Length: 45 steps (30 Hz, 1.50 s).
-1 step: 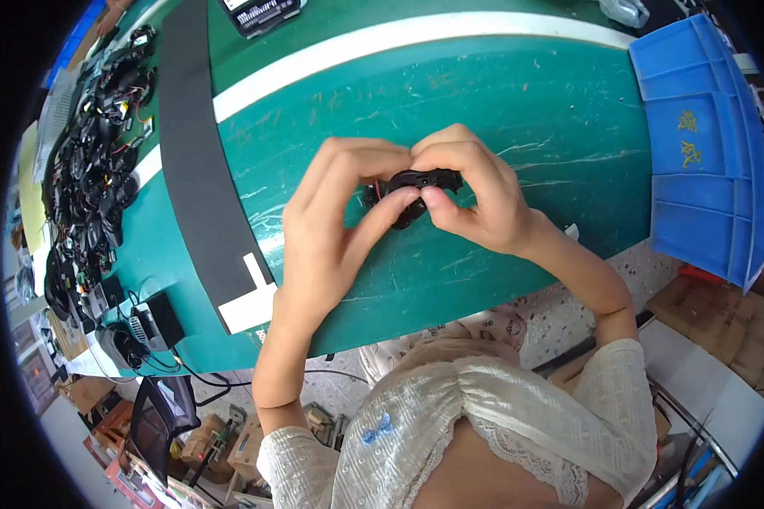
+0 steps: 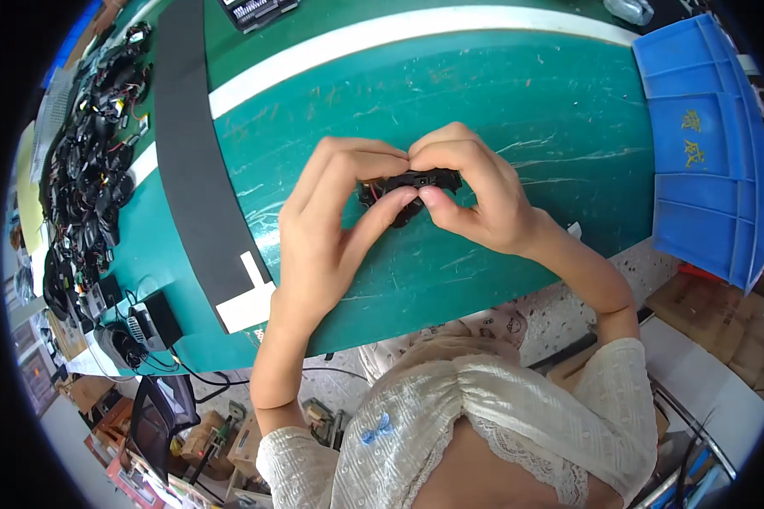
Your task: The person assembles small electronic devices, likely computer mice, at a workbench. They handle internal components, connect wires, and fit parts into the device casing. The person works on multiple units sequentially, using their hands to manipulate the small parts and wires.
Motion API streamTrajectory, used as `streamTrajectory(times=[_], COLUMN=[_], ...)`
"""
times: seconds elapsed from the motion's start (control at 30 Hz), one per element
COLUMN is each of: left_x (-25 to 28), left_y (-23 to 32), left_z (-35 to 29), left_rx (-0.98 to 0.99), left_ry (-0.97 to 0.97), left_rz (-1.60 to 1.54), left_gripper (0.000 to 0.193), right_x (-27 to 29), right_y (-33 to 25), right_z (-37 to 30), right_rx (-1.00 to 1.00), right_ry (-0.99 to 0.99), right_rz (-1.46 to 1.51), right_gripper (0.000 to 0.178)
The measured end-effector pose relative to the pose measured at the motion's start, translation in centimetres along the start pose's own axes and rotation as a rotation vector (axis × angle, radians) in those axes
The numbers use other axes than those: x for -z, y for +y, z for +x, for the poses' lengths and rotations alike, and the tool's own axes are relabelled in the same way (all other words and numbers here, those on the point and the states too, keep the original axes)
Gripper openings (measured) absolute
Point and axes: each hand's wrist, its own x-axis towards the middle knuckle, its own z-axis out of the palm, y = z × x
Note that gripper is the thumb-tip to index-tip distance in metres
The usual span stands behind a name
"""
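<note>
Two bare hands meet near the centre of the frame, and between them is one small black plastic part [image 2: 424, 181], above the green tabletop [image 2: 552, 102]. The left hand [image 2: 314, 229] has its fingers bent around the left side of this part, with the thumb at the lower edge. The right hand [image 2: 492, 204] grips the right side in the same manner, its fingers closed on the part and its thumb tip just beside the other thumb tip. A thin reddish wire [image 2: 373, 193] shows at the left end of the part; much of the rest is hidden by the fingers.

Along the left side of the frame lies a long heap of black wired parts [image 2: 89, 182]. To the right of this heap, a black strip [image 2: 187, 110] runs down from the top edge, and white pieces [image 2: 246, 311] lie at its lower end. In the lower left, a black box [image 2: 154, 322] stands near some dark cables. At the right side of the frame is a blue plastic crate [image 2: 696, 204]. At the top edge, a black case [image 2: 257, 13] is cut by the frame.
</note>
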Motion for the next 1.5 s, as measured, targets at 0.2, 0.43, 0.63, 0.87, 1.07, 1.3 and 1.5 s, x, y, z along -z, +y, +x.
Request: streamTrajectory(times=[0.2, 0.43, 0.63, 0.87, 1.07, 1.3, 1.5], left_x=[-0.9, -0.5, -0.7, -0.7, -1.0, -1.4, -1.4], left_y=[0.3, -0.1, -0.4, -0.8, -0.6, -1.5, -1.3], left_z=[-0.3, -0.4, -0.4, -0.4, -0.6, -0.8, -0.8], left_rx=[0.120, -0.003, -0.102, -0.175, -0.153, -0.183, -0.151], left_ry=[0.043, 0.076, 0.088, 0.106, 0.112, 0.108, 0.112], left_rz=[-0.082, 0.108, 0.194, 0.322, 0.336, 0.248, 0.243], left_gripper=[0.028, 0.026, 0.023, 0.022, 0.022, 0.025, 0.024], right_x=[-0.4, -0.2, 0.1, -0.4, -1.1, -1.8, -2.1], right_y=[0.5, 0.5, 0.7, 1.9, 1.0, 0.6, 0.5], right_z=[-0.4, 0.0, -0.5, -0.5, -0.7, -0.8, -1.0], right_rx=[0.070, 0.089, 0.077, 0.243, 0.168, 0.085, 0.038], right_ry=[0.046, 0.070, 0.006, 0.005, 0.066, 0.164, 0.180], right_rz=[-0.064, -0.145, -0.142, -0.194, -0.245, -0.276, -0.250], right_gripper=[0.031, 0.033, 0.033, 0.030, 0.028, 0.027, 0.027])
